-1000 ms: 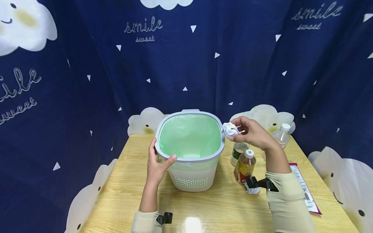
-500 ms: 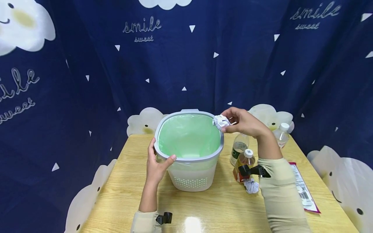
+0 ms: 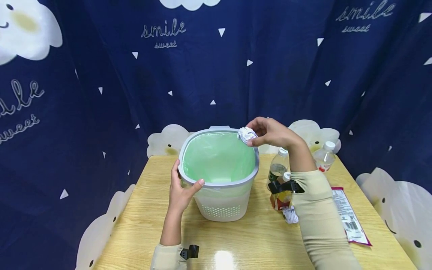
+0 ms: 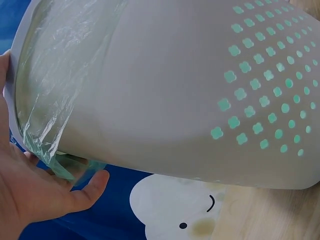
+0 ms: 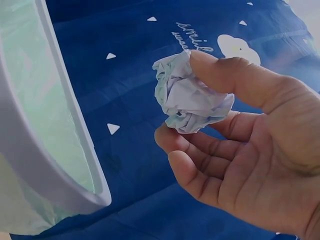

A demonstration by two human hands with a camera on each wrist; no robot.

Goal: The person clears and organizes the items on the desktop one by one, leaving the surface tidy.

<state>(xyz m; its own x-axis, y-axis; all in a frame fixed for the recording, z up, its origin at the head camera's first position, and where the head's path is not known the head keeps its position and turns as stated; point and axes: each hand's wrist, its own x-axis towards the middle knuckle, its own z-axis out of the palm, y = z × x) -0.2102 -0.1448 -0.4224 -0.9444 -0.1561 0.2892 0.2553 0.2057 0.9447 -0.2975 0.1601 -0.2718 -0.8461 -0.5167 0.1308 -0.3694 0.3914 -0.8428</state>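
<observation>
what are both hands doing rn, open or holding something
Left hand: closed on the bin, holding it at the rim.
Right hand: holding a crumpled paper ball between thumb and fingers.

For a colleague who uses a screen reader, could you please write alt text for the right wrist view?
A right hand pinches a crumpled ball of white paper, held apart from a bin with a pale green liner at the left. Behind hangs a dark blue curtain printed with white triangles and a cloud.
</observation>
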